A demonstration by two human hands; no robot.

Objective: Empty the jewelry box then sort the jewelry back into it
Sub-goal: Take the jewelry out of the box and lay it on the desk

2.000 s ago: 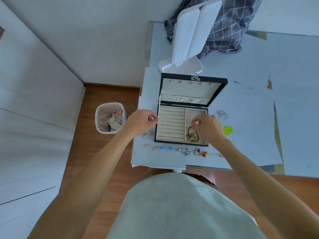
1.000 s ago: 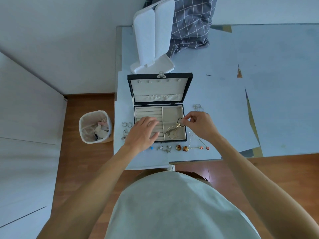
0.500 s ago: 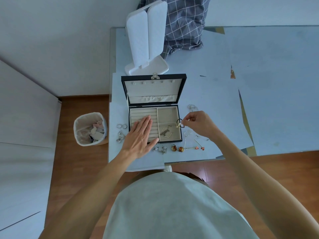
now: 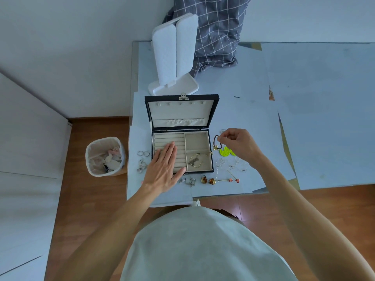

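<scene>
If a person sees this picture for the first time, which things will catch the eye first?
The open jewelry box in the middle of the table, with the left hand flat on its ring rows. Just right of it, the right hand lifts a dark bracelet above the neon-yellow earrings.

Two bare forearms are seen, no sleeves reaching the elbows. Left hand (image 4: 162, 171) and right hand (image 4: 240, 144) are bare: no gloves, rings, watch or bracelets worn on the wrists. A pale grey-green top (image 4: 203, 246) of plain fabric is worn, no print or markings visible.
</scene>
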